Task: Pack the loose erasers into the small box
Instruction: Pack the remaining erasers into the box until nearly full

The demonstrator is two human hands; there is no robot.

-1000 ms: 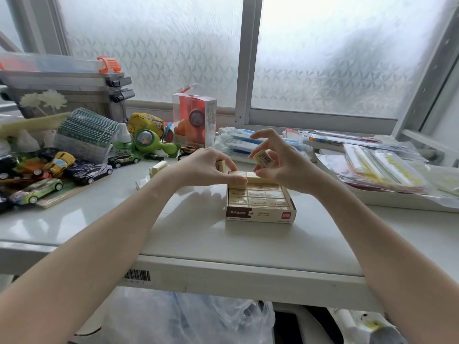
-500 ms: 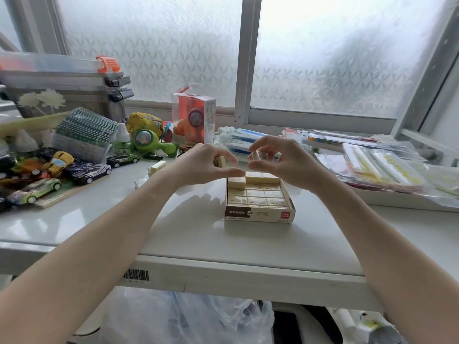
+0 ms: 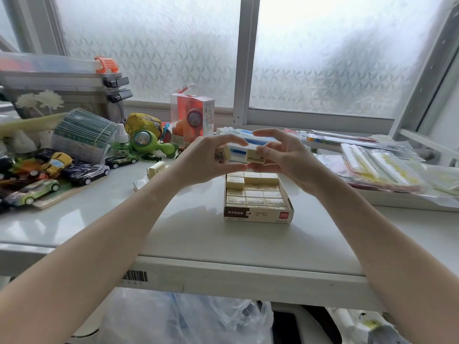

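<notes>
The small box (image 3: 258,214) stands open mid-table, filled with rows of cream erasers; two more erasers (image 3: 250,178) lie as a second layer at its far end. Above the box's far edge, my left hand (image 3: 211,162) holds one cream eraser (image 3: 221,153) in its fingers. My right hand (image 3: 288,155) pinches another cream eraser (image 3: 255,156) between thumb and fingers. The two hands' fingertips nearly touch. Loose erasers (image 3: 156,168) lie on the table left of the box.
Toy cars (image 3: 87,171), a green toy (image 3: 146,142) and a stack of cards (image 3: 82,135) crowd the left. A clear toy package (image 3: 192,117) stands behind my hands. Plastic-wrapped stationery (image 3: 377,167) fills the right. The table's front edge (image 3: 223,271) is near me.
Both hands have risen from the box's far end. The right hand set an eraser down on the top layer and now holds another; the left hand now holds one too.
</notes>
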